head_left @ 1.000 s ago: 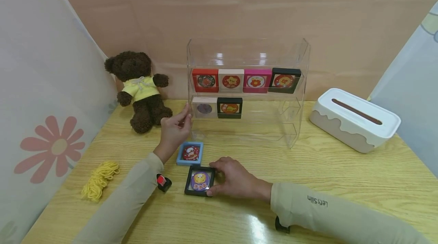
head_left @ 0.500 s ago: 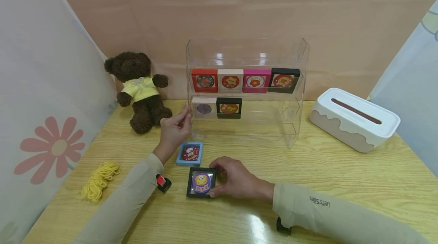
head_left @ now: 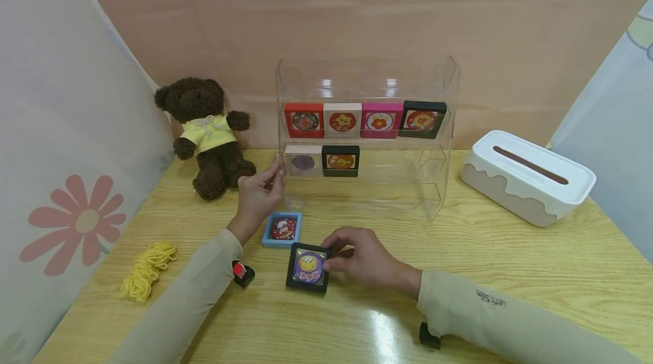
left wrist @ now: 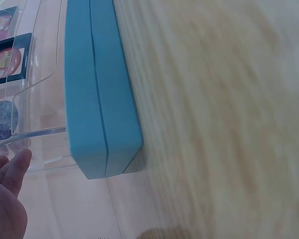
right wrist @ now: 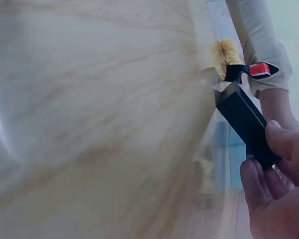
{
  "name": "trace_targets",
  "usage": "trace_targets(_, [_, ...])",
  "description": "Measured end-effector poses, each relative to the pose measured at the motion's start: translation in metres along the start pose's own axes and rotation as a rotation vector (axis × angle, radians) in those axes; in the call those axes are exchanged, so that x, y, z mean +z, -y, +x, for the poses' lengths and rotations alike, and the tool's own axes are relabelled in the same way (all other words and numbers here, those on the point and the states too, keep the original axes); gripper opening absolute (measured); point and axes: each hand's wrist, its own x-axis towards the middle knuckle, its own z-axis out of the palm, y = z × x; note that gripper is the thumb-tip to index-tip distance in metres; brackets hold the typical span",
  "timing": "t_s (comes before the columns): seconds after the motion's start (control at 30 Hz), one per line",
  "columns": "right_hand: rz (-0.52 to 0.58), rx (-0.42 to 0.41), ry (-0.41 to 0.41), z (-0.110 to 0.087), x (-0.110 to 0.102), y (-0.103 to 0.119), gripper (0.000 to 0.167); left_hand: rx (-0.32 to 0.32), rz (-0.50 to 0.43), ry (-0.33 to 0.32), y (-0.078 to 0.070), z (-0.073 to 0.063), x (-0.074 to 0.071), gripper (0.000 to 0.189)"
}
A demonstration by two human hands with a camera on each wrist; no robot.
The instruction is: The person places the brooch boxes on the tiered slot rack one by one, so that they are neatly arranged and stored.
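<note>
My right hand (head_left: 364, 256) pinches the right edge of a black square frame (head_left: 308, 267) holding a round purple badge with a yellow figure. In the right wrist view this black frame (right wrist: 246, 122) is tilted and off the table. At the left side of a clear acrylic rack (head_left: 450, 131), my left hand (head_left: 257, 194) pinches the rack's edge between thumb and fingers. A light blue frame (head_left: 282, 229) with a red badge lies on the table below that hand; it looms large in the left wrist view.
Several framed badges stand in the rack's middle tier, among them a red frame (head_left: 304, 121). A white frame (head_left: 303, 161) and a black one (head_left: 340, 161) share the lower tier. A teddy bear (head_left: 206, 131), yellow yarn (head_left: 149, 270) and a tissue box (head_left: 528, 177) stand or lie around.
My right hand has raised the black frame from the table and shifted it slightly right, away from the blue frame. My left hand has stayed at the rack.
</note>
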Motion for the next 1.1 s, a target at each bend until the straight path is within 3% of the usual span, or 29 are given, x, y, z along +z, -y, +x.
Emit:
trace_targets(0.23, [0.021,0.033,-0.063,-0.001,-0.012,0.002,0.012,-0.005,-0.006,0.013,-0.002,0.0,-0.001,0.033])
trace_targets(0.6, [0.08,-0.041,-0.124,-0.004,-0.034,-0.002,0.008,-0.023,-0.057,0.016,-0.002,0.001,-0.001,0.032])
trace_targets(1.1, [0.095,-0.077,-0.306,-0.008,-0.075,-0.002,0.009,0.001,-0.042,-0.004,-0.001,0.001,-0.001,0.033])
